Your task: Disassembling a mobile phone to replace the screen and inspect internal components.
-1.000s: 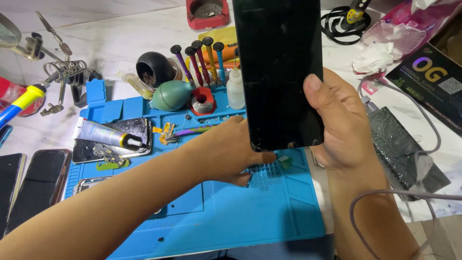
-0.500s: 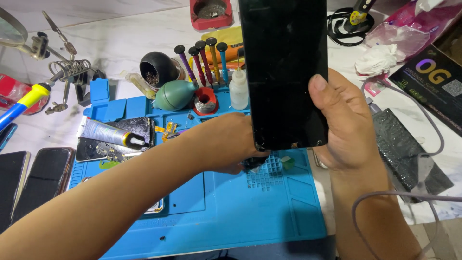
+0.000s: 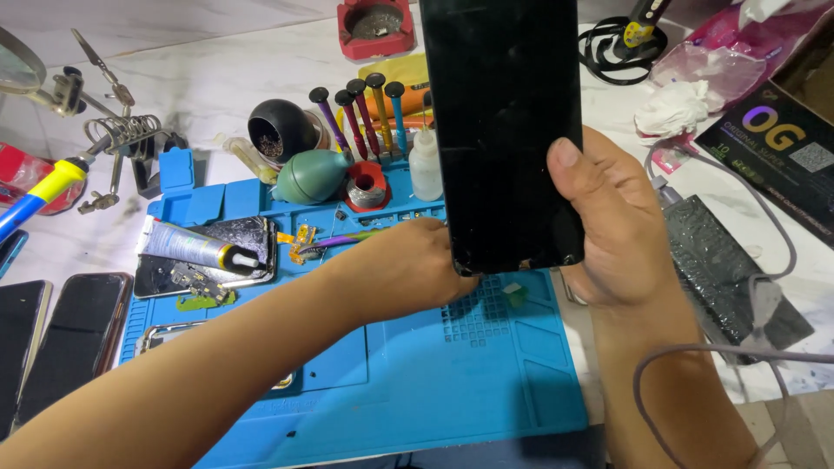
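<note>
Phone [image 3: 508,130], black, screen dark, held upright above the blue mat [image 3: 452,382], top edge cut off by the frame. Right hand [image 3: 621,230] grips its right edge: thumb pressed on the front glass near the lower right, the other fingers wrapped behind and hidden. Left hand [image 3: 404,260] sits at the phone's lower left corner, touching it; its fingers are tucked behind the phone, so cannot tell how far they are curled or whether they pinch anything. Bottom edge of the phone looks chipped or lifted near the left corner.

On the mat, left side: grey glue tube [image 3: 195,247] lying across a cracked phone back [image 3: 221,252], small loose parts just beside it. Green bulb blower [image 3: 313,176] near the mat's top edge, next to a red solder spool [image 3: 367,187] and a white dropper bottle [image 3: 426,169]. Row of screwdrivers [image 3: 360,108] stands upright behind them. Black round cup [image 3: 280,130] to the blower's left.

Off the mat: two dark phones [image 3: 52,339] at far left, yellow-handled tool [image 3: 43,195] above them, wire helping-hand stand [image 3: 113,139]. Red holder [image 3: 373,26] at top. At right, black foil pouch [image 3: 725,269] on the white table [image 3: 208,69], black box [image 3: 782,156] beyond it, crumpled tissue [image 3: 673,108], grey cable [image 3: 695,356] looping over the right forearm.
</note>
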